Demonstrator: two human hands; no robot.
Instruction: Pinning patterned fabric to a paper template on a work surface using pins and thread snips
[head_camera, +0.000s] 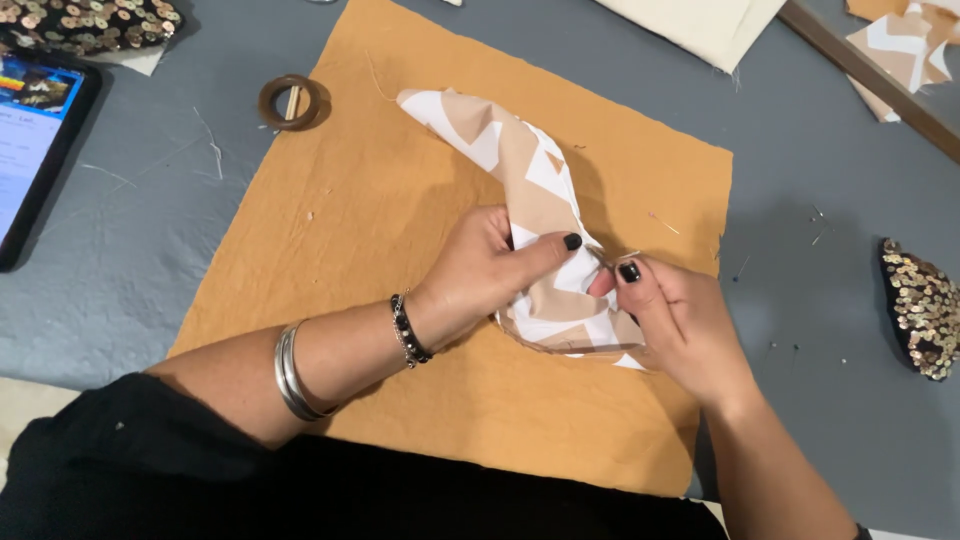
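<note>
On the mustard cloth (400, 230), we are pinching the zigzag fabric (535, 180) in our left hand (480, 275) while our right hand (680, 320) fingertips are closing on its edge, best kept taut.

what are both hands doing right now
Left hand: closed on the patterned fabric piece.
Right hand: fingers pinched at the same fabric piece's edge.

Between the left hand (478, 270) and right hand (680, 320), a tan-and-white zigzag fabric piece (530, 170) is showing; under them a mustard cloth (400, 200) is lying on grey, black-and-gold sequins (925, 305) glinting right of the right hand
</note>
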